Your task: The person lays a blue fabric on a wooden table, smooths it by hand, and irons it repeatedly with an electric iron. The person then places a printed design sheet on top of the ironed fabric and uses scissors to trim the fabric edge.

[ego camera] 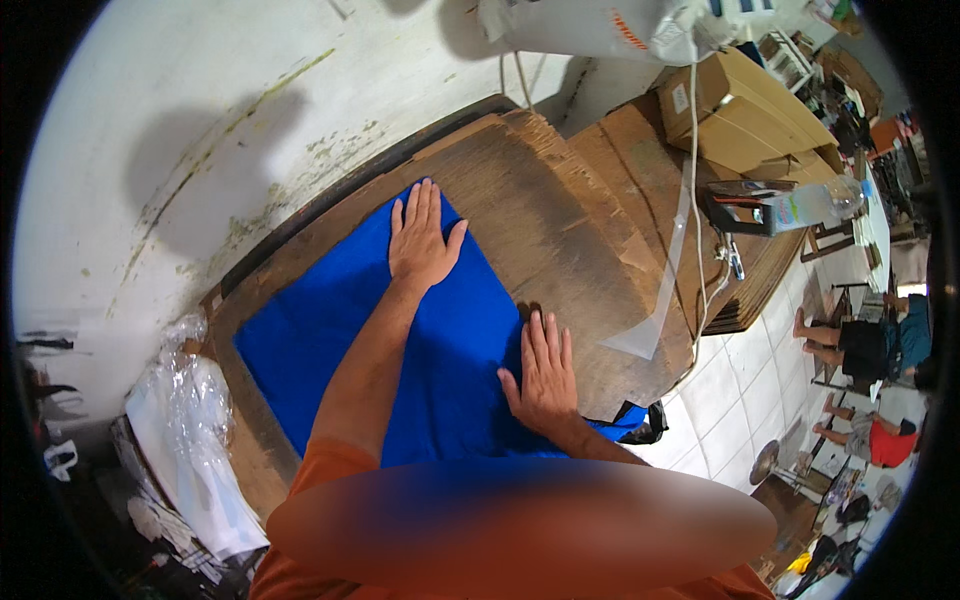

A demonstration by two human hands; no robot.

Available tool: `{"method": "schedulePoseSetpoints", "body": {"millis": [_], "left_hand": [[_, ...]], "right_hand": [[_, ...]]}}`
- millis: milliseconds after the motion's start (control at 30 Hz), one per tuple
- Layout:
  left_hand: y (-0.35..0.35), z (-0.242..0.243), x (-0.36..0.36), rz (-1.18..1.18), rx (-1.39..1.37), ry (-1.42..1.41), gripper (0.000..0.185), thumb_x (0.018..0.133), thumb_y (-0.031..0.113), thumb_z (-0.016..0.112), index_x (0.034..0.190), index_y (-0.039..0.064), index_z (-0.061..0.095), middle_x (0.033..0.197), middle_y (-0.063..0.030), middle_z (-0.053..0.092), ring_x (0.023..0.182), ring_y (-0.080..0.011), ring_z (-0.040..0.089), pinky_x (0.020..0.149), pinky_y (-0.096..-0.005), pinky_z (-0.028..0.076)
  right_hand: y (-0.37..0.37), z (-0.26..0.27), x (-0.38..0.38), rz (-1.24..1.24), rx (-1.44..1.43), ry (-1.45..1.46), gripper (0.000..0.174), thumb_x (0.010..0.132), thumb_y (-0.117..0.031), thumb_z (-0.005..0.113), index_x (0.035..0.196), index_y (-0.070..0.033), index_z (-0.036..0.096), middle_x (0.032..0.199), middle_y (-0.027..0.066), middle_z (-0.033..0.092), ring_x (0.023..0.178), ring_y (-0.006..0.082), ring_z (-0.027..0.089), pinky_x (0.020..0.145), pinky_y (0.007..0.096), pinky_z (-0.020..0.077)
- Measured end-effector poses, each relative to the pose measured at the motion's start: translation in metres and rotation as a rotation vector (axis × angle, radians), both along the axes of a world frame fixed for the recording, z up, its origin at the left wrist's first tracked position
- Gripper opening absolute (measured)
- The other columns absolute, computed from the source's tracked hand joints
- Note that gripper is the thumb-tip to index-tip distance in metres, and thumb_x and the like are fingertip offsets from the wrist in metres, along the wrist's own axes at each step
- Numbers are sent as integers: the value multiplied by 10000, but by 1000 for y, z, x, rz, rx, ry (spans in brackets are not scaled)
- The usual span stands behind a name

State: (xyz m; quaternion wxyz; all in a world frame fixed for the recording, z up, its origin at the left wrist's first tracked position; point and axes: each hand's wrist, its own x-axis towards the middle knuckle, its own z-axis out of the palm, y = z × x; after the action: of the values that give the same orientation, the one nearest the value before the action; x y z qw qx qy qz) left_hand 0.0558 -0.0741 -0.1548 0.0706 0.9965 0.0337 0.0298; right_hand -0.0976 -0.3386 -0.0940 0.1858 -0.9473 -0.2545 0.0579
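Note:
A piece of bright blue fabric lies spread over a worn wooden board, its near part hidden by my body and a blurred patch. My left hand rests palm down on the far corner of the cloth, thumb out to the side. Nearer to me, my right hand lies flat at the cloth's right edge, fingertips reaching toward the bare wood. Neither hand grips anything. To the right of my right hand, a clear curved ruler lies across the board.
On the right are a clothes iron, a plastic water bottle and a cardboard box. A white cord hangs past the board. Plastic-wrapped material sits left, against the wall. Two people are farther off.

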Motion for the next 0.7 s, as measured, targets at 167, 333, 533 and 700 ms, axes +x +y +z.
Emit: {"method": "schedulePoseSetpoints", "body": {"millis": [167,333,533,700], "left_hand": [[0,-9,-2,-13,-24,-125,799,1087,548,444,1637,-16,313,1728,-170,293,1615,-297,238,1312,-518,142],[10,-5,-1,-46,-242,-186,679,1109,422,458,1611,-26,369,1691,-211,355,1591,-353,290,1303,-519,167],[1,15,-130,231,-297,-366,562,1080,286,527,1526,-53,483,1624,-240,445,1561,-419,328,1285,-592,180],[80,8,-256,760,7,-346,584,1060,256,565,1538,-64,462,1645,-272,402,1568,-436,310,1288,-588,183]], "right_hand": [[57,-23,62,70,150,-164,710,1032,-250,559,1568,145,314,1677,323,271,1588,467,224,1304,553,190],[87,-40,98,111,2,-136,794,1049,-409,528,1618,87,281,1715,270,242,1616,397,190,1324,526,126],[88,-36,97,119,-115,-103,861,1062,-531,481,1646,55,242,1738,231,211,1637,348,135,1332,513,79],[90,-39,98,138,-197,-139,864,1070,-514,494,1640,77,224,1733,244,210,1634,358,142,1331,518,89]]}}
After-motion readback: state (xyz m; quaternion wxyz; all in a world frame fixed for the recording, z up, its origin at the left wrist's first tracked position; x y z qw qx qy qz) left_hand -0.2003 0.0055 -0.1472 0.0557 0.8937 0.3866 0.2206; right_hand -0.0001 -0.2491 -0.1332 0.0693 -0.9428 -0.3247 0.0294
